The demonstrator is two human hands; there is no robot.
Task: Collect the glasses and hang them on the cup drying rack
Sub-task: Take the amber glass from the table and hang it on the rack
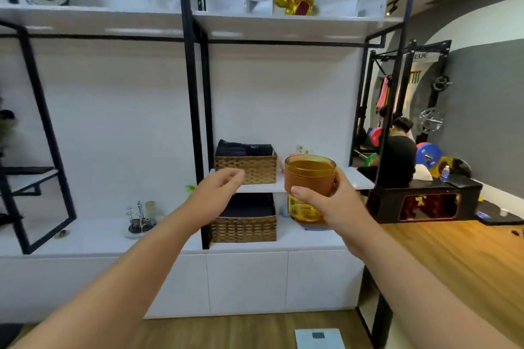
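An amber glass (pixel 310 178) is gripped by the right hand (pixel 331 207); the left hand (pixel 218 190) is loosely curled, empty. The cup drying rack (pixel 139 219), lower left, is unreached.

Bright even indoor light, soft shadows; motion blur throughout, wide-angle bending at edges; ceiling glare top right

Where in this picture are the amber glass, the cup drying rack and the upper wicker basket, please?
amber glass (pixel 309 178), head view, on its side wall, held in the right hand.
cup drying rack (pixel 138 219), head view, on its metal prongs, on the white counter.
upper wicker basket (pixel 246 167), head view, on its woven front.
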